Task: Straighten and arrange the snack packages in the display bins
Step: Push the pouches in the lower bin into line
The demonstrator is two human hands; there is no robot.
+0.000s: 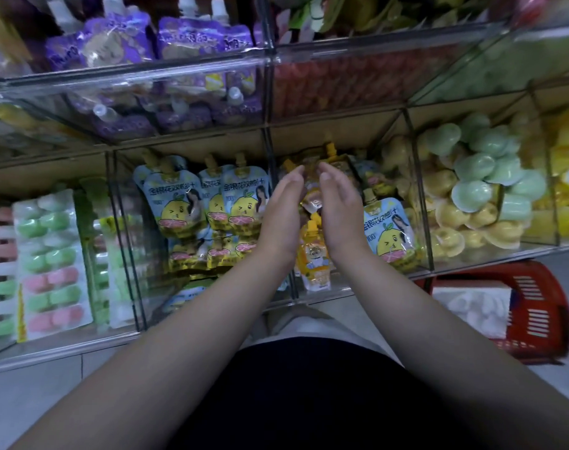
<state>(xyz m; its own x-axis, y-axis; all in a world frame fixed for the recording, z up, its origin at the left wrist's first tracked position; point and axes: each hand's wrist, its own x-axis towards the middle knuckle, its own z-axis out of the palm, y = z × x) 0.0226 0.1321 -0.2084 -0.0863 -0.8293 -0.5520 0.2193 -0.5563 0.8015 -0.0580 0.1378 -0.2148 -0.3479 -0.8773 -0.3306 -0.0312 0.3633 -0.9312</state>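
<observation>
My left hand (pixel 281 212) and my right hand (pixel 340 209) reach into a clear display bin (pixel 421 203) on the lower row, palms facing each other. Between them they press a stack of orange spouted pouches (pixel 313 198), fingers straight. One more orange pouch (pixel 315 258) stands just below the hands at the bin's front. A light-blue lemon pouch (pixel 391 232) leans at the right of the same bin. The neighbouring bin to the left holds several upright light-blue lemon pouches (pixel 179 203).
Purple spouted pouches (pixel 120 43) fill the upper bin. Pastel blister packs (pixel 49 261) stand at the lower left. Green and yellow round jelly cups (pixel 477 190) fill the bin at the right. A red shopping basket (pixel 542 306) sits on the floor at the right.
</observation>
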